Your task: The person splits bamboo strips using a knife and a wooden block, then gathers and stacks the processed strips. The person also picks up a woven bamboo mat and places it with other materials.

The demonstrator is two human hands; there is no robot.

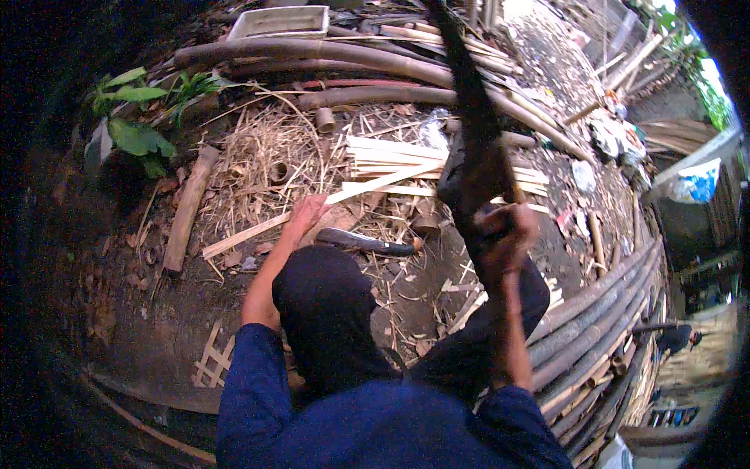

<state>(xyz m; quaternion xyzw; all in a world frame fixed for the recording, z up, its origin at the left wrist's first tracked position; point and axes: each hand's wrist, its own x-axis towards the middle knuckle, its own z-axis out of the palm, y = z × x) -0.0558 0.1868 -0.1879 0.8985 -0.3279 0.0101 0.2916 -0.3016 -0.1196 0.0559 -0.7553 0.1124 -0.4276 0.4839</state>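
My left hand (309,213) grips a long pale bamboo strip (383,181) that slants up to the right across a pile of similar strips (391,153). My right hand (509,228) is closed, beside a long dark shape (478,102) that runs up to the top edge. Blur and darkness hide what that shape is and what exactly the fingers hold. Between my knees and the strips, a dark curved blade-like tool (367,242) with a brownish end lies on the ground. A short brown bamboo piece (426,217) sits near it.
Thick bamboo poles (367,66) lie across the back, by a white tray (280,22). A short log (190,209) and dry shavings (250,148) are at left. More poles (601,313) are stacked at right. A person (678,338) is far right.
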